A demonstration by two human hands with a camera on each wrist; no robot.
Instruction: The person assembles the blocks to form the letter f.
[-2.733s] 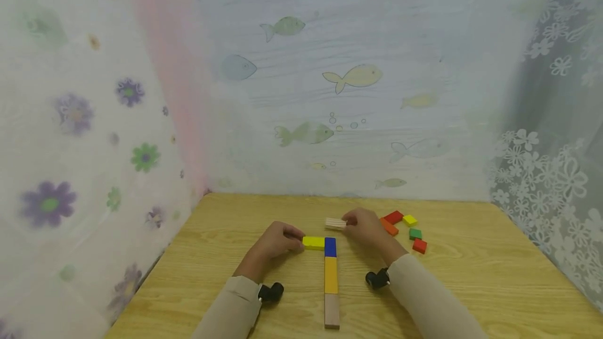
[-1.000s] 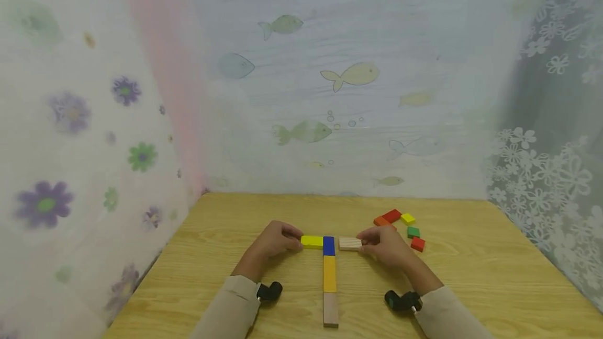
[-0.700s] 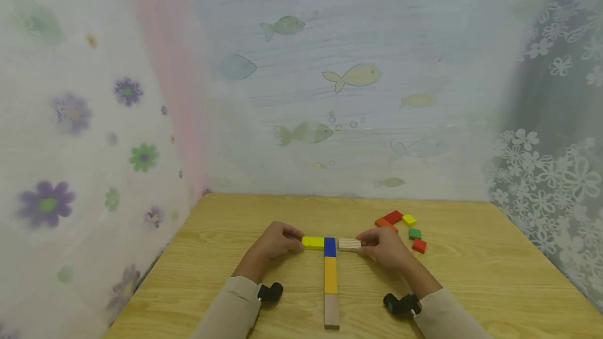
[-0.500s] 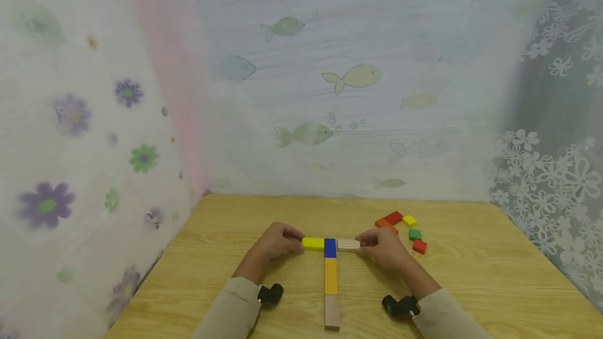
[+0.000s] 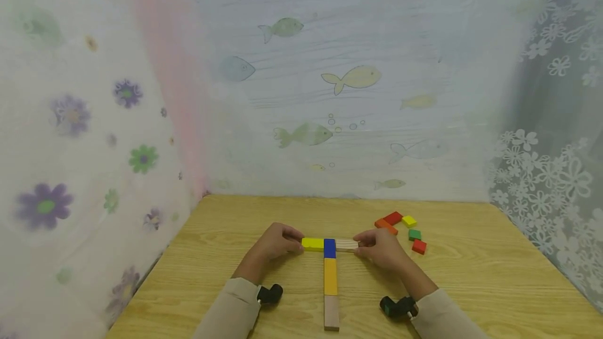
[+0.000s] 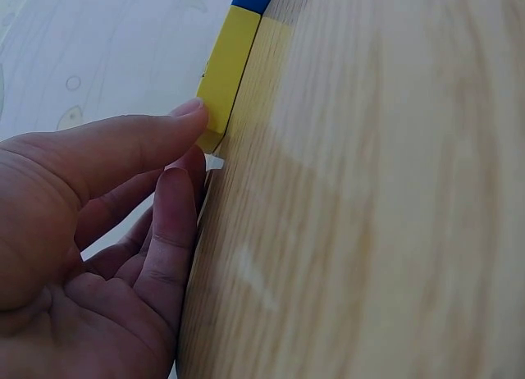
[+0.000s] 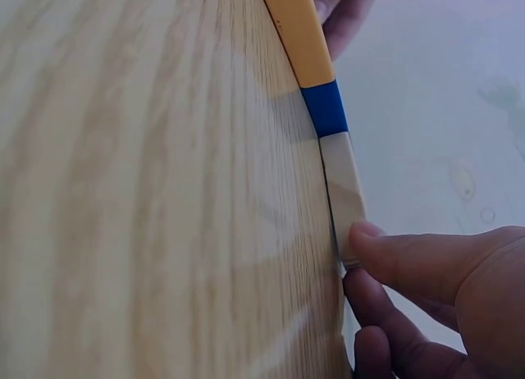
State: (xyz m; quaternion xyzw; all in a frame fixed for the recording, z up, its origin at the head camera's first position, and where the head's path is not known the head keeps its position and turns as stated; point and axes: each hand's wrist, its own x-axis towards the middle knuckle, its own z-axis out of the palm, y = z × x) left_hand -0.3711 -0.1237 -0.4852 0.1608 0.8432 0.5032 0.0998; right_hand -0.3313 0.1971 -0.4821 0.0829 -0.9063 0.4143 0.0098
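Note:
My left hand [image 5: 278, 239] pinches the outer end of a yellow block [image 5: 313, 244], which lies flat with its inner end against a small blue block [image 5: 330, 248]. On the other side my right hand [image 5: 382, 248] pinches a natural wood block [image 5: 346, 245] between thumb and fingers. Its inner end meets the blue block, as the right wrist view also shows. From the blue block an orange-yellow block [image 5: 331, 276] and a brownish wood block [image 5: 332, 312] run in a line toward me. Together these blocks form a T.
Behind my right hand lie loose blocks: a red one [image 5: 393, 218], an orange one [image 5: 386, 226], a small yellow one [image 5: 409, 221], a green one [image 5: 414, 235] and a small red one [image 5: 419, 246]. A patterned curtain [image 5: 301, 93] hangs behind the wooden table [image 5: 226, 213].
My right hand has brought the natural wood block toward me from behind the row, then slid it left until it meets the blue block. My left hand stays at the yellow block.

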